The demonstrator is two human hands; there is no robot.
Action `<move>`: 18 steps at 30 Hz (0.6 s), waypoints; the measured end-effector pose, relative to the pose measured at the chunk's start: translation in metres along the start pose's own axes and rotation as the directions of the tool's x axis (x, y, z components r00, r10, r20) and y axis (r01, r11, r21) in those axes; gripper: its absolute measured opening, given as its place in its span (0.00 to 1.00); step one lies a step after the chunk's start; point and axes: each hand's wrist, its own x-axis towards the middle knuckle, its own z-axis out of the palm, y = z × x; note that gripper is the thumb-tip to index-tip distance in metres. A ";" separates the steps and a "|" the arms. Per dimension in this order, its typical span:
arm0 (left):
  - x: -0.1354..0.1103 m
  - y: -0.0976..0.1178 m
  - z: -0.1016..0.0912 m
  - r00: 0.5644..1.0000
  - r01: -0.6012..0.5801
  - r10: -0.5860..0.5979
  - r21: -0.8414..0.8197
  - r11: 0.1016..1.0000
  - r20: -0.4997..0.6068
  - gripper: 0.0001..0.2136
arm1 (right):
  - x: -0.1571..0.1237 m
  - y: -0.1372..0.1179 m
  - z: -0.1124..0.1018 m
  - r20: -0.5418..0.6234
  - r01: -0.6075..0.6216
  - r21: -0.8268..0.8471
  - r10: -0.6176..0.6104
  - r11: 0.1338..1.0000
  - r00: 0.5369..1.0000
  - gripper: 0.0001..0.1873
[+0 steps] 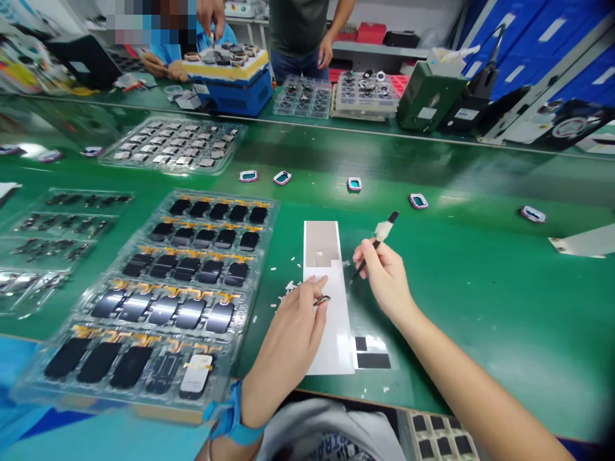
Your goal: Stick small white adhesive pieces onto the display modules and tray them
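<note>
My left hand [300, 320], with a blue strap at its wrist, rests on a long white sheet [336, 339]. Its thumb and forefinger are closed on a small dark curved part [321, 299], mostly hidden by the fingers. Just right of the sheet, my right hand [384, 272] grips slim black tweezers [393, 219] wrapped in white near the top, their tip pointing down towards the sheet's edge. A greyish backed area [321, 243] covers the sheet's far end. Tiny white scraps [289, 286] lie left of the sheet.
A clear tray of black watch screens [187, 266] stands at left, another tray of metal parts [177, 146] behind it. Watch cases [354, 184] line the green table [480, 294]. Black pieces [373, 360] lie near the front edge. Two people [300, 32] are across the bench.
</note>
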 end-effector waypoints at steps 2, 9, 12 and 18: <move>0.009 0.001 0.004 0.999 -0.041 0.041 0.099 0.994 0.006 0.05 | 0.005 0.003 0.004 -0.016 0.003 -0.014 -0.003 1.000 1.000 0.24; 0.027 -0.003 0.011 0.991 -0.131 0.133 0.225 0.966 0.006 0.09 | 0.010 0.023 0.008 -0.018 -0.022 0.028 0.023 0.999 1.000 0.22; 0.029 -0.006 0.011 0.989 -0.147 0.139 0.245 0.958 0.051 0.12 | 0.010 0.027 0.007 -0.007 -0.052 0.037 0.052 0.998 0.999 0.21; 0.030 -0.009 0.013 0.988 -0.148 0.126 0.313 0.938 0.090 0.15 | 0.010 0.030 0.010 0.017 -0.086 0.077 0.085 0.993 0.996 0.21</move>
